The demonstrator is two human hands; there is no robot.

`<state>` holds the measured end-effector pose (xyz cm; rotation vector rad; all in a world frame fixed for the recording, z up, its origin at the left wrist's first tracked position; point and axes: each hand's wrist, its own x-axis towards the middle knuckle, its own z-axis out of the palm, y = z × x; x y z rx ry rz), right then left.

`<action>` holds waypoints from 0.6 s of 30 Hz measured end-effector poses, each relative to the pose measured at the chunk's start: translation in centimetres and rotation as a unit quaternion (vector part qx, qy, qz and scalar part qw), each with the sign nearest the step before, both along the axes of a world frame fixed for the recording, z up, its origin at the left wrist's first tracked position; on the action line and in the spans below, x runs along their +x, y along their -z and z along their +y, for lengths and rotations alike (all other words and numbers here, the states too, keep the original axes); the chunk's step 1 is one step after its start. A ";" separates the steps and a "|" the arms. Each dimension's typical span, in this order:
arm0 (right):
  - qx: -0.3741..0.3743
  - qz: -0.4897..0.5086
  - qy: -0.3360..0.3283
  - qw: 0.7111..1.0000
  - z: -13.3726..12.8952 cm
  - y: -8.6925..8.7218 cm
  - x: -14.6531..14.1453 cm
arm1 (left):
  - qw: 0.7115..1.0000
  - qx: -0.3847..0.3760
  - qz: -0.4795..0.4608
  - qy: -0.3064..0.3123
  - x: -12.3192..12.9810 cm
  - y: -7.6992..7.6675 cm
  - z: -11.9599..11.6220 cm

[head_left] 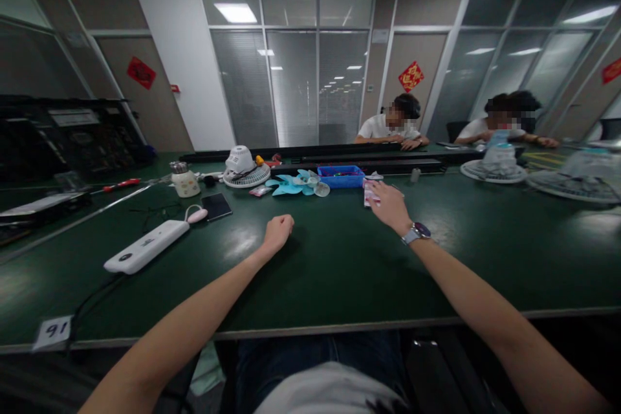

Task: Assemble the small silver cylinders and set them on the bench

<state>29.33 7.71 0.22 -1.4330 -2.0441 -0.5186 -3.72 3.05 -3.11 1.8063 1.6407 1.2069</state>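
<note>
My left hand (279, 233) rests on the green table as a loose fist, with nothing visible in it. My right hand (389, 207), with a watch (418, 231) on its wrist, reaches forward with its fingers stretched over a small pink-and-white packet (367, 197). The fingers touch or cover part of this packet; its right side is hidden beneath them. Just beyond and to the left stands a blue tray (341, 182) with small parts inside. Light-blue fan blades (294, 184) lie left of the tray, and a white fan head on its grille (246, 174) sits farther left.
On the left are a white power strip (148, 247), a phone (217, 206) and a patterned jar (185, 182). Black bars (373, 167) run along the back. Two people sit across the table, and more fan parts (495, 168) stand at right. The front edge (330, 328) is near me.
</note>
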 end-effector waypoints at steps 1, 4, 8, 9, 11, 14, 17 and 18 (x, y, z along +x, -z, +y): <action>0.004 -0.001 0.048 0.999 0.7 0.1 1.4 | 1.000 0.000 -0.001 0.002 0.0 0.1 0.1; 0.001 -0.003 0.151 0.989 1.9 0.8 4.4 | 1.000 0.000 -0.002 0.008 -0.1 0.2 0.2; -0.010 -0.007 0.190 0.982 2.3 1.6 5.8 | 1.000 -0.001 0.002 0.011 0.0 0.1 0.1; -0.014 -0.008 0.191 0.981 2.3 1.7 5.9 | 1.000 -0.002 0.002 0.012 0.0 0.1 0.1; -0.021 -0.013 0.191 0.981 2.3 1.8 5.9 | 1.000 -0.001 0.002 0.013 0.0 0.1 0.0; -0.021 -0.017 0.190 0.981 2.4 1.9 5.8 | 1.000 0.000 0.003 0.015 0.1 0.0 0.0; -0.019 -0.015 0.193 0.981 2.3 1.9 5.8 | 1.000 -0.002 0.005 0.018 0.1 -0.1 -0.1; -0.019 -0.015 0.195 0.981 2.3 1.8 5.7 | 1.000 -0.003 0.006 0.019 0.1 -0.2 -0.2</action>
